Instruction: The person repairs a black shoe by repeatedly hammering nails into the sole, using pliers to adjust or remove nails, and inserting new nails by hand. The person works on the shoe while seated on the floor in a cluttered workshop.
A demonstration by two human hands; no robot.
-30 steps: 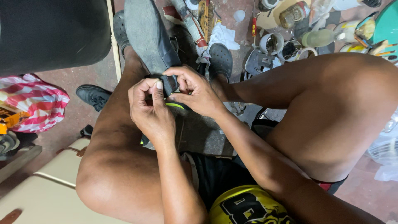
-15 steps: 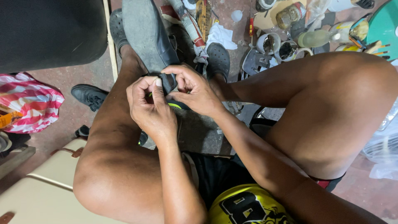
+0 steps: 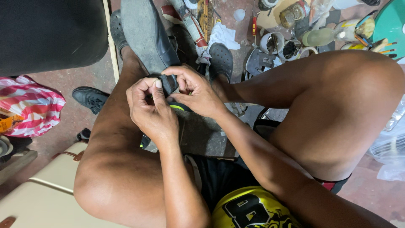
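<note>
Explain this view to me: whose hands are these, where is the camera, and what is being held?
The camera sits on the person's head, looking down past their bare knees. The left hand and right hand meet on the heel end of a dark shoe, sole up, which runs away from them. On the reddish floor behind lie another black shoe, a striped bag, a white rag and small tins. What the fingers pinch is too hidden to tell.
</note>
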